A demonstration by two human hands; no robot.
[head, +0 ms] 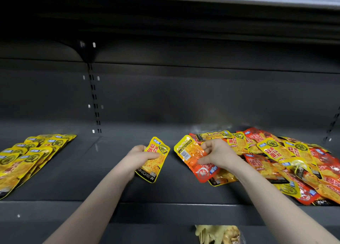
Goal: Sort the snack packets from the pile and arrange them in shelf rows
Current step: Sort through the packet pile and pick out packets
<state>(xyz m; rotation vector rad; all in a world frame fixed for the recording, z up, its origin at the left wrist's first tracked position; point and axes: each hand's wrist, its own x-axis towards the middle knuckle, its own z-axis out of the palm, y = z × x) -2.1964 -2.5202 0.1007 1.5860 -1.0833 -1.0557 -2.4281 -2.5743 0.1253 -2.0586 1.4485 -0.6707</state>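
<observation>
**Mid-sort: yellow packet in left hand, right hand picking from pile**

Sorting step in progress. Left hand (140,158) grips one yellow packet (154,161), fingers curled round its left edge, held just above the shelf (114,170) between the sorted rows and the pile. Right hand (216,154) reaches into the near-left edge of the mixed pile (276,162), fingers curled down and pinching a yellow-orange packet (189,151) lying back side up on top of a red packet (205,171). Can't tell whether it is lifted clear yet.

Sorted yellow rows (27,155) lie overlapped at far left of the shelf, well apart from the pile at right. Many red and yellow packets remain mixed, so the task looks well short of done.

Next move, likely: free the pinched packet, add it to the left hand's packet if it matches, then carry both left to the rows. It needs turning face up and aligning.

Both forearms extend forward, palms down, right wrist bent inward.
</observation>
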